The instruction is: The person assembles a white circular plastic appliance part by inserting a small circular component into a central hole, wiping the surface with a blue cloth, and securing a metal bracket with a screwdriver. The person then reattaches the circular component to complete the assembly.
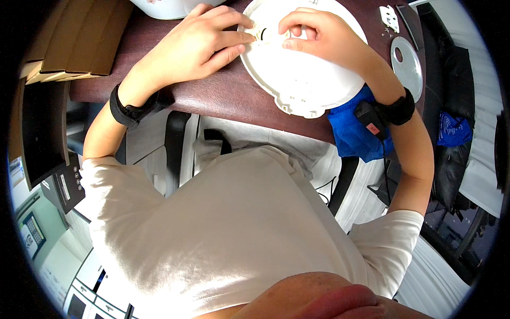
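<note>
Chin (297, 290) nearest us; L hand (213, 43) fingers spread, R hand (325, 40) curled, both at white disc (313, 80), grip unclear; we'd best brace it w/ L, work gently.

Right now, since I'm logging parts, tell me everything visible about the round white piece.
The round white piece, apparently plastic, lies on the reddish table, its far edge out of frame. Small tabs jut from its near rim; a dark curved mark sits left of middle. The left hand touches its left side; the right hand is over it.

Head-worn fisheye, down toward hands (210, 42)
</note>
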Tool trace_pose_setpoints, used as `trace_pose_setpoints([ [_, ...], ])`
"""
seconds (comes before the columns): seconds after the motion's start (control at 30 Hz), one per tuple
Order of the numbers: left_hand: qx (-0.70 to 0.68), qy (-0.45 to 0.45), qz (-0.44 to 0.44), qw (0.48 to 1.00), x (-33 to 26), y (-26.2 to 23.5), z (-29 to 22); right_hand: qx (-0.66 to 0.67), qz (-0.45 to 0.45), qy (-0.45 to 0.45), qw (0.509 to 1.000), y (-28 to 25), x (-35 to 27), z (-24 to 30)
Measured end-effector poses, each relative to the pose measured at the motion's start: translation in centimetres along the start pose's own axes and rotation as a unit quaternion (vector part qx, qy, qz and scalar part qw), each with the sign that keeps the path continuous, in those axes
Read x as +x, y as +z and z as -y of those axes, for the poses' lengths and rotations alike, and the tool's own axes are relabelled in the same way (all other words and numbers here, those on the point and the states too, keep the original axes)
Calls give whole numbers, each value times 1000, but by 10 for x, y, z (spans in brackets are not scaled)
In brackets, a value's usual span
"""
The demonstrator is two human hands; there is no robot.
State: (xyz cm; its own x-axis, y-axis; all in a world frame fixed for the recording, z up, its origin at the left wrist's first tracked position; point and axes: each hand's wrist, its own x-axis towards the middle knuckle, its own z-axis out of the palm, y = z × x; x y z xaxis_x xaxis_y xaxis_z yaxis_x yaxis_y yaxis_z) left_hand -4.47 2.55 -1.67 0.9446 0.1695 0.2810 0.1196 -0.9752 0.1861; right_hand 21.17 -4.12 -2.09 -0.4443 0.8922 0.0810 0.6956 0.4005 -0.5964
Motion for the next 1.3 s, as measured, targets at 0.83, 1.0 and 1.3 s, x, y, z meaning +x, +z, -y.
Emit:
trace_pose_setpoints([
  [0.83, 61, -16, -12, 998, 14, 4, -4, -131, -64, -136, 980, 2, -14, -11],
  [1.0, 27, -14, -21, 999, 16, -2, -2, -151, -55, -135, 978, -2, -14, -1],
  [1.3, -80, -216, -63, 971, -6, -19, 1, -56, -126, -53, 989, -13, -22, 18],
])
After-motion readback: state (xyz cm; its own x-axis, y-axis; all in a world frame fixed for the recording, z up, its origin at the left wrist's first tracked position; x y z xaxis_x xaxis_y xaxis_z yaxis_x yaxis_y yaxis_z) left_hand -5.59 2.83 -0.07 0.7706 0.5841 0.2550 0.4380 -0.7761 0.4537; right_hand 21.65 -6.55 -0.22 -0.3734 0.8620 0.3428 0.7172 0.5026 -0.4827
